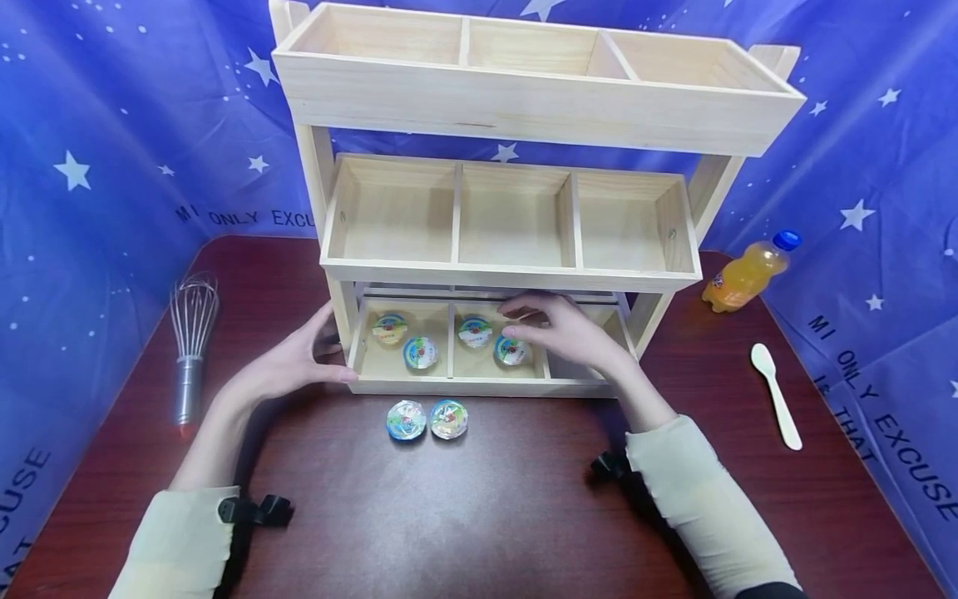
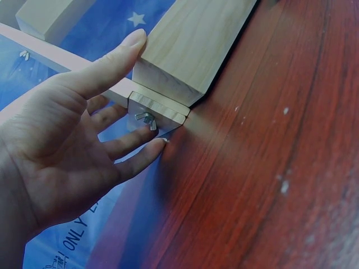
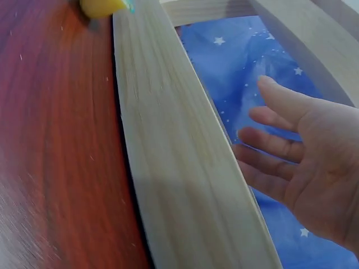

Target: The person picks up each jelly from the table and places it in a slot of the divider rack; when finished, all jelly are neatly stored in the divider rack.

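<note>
A three-tier wooden rack stands on the table. Around the left end of its bottom tray, my left hand has its thumb at the front corner and its fingers behind, beside a wing nut. Over the tray's middle compartment hovers my right hand, empty, fingers loosely bent and thumb tip right by a foil-lidded jelly cup. Another jelly cup lies in that compartment. Two more, one jelly cup behind the other, are in the left compartment.
Two jelly cups, one beside the other, sit on the table before the rack. A whisk lies at left. An orange drink bottle and a pale spoon are at right. A blue starry curtain surrounds the table.
</note>
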`<move>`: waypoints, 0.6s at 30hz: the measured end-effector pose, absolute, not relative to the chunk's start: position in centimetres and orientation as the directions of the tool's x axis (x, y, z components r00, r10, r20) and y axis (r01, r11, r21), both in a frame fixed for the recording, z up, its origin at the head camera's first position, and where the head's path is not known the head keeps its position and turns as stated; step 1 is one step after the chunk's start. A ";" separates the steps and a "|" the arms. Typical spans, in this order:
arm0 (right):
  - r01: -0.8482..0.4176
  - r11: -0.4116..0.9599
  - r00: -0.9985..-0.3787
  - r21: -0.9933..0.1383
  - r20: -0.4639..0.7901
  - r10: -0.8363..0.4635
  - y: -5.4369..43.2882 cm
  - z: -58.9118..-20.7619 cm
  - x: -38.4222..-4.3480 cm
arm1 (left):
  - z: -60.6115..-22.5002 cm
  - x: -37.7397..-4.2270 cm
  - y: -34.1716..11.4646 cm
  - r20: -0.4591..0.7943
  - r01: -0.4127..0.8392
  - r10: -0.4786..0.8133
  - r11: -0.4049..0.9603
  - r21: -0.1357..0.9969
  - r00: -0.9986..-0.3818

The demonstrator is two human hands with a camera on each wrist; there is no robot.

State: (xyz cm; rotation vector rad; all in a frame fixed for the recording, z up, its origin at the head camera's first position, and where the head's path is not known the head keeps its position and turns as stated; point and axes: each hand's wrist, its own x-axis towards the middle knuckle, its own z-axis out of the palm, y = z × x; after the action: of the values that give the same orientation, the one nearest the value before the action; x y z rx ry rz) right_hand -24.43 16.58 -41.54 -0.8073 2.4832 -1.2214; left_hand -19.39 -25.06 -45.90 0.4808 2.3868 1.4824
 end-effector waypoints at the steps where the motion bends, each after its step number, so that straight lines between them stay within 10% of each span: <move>1: -0.364 0.484 -0.820 -0.796 0.028 -0.571 16.6 -41.7 -24.3 | -45.9 -19.4 -25.1 -0.069 0.126 0.427 0.411 0.903 -0.902; 18: -0.317 0.249 -0.854 -0.915 0.161 -0.496 15.9 -42.3 -22.0 | -45.9 -19.4 -25.0 -0.069 0.127 0.425 0.414 0.901 -0.902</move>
State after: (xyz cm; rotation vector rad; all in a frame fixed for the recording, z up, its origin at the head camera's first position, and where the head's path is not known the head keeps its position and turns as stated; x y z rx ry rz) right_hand -21.97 15.95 -42.27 -0.7726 2.3508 -1.6617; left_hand -19.40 -25.05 -45.86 0.4803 2.3864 1.4833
